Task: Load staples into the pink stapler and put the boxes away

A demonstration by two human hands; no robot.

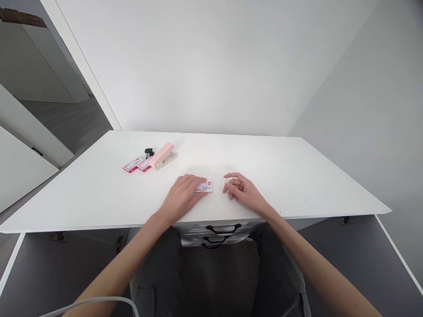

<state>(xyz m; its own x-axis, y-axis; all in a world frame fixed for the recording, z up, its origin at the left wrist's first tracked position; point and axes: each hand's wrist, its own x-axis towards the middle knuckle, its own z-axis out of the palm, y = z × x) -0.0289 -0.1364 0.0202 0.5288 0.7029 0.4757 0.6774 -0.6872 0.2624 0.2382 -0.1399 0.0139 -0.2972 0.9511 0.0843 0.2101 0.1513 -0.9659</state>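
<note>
A small white and red staple box lies on the white table near its front edge. My left hand rests on the box's left end, fingers curled over it. A little to the right of the box my right hand hovers with loosely curled fingers, holding nothing. Further back on the left lies a pink stapler, with two more small red and white boxes beside it and a small black object behind them.
White walls close the table at the back and on the right. Under the front edge stands a drawer unit with black handles. A white cable crosses the lower left. Grey floor shows on both sides.
</note>
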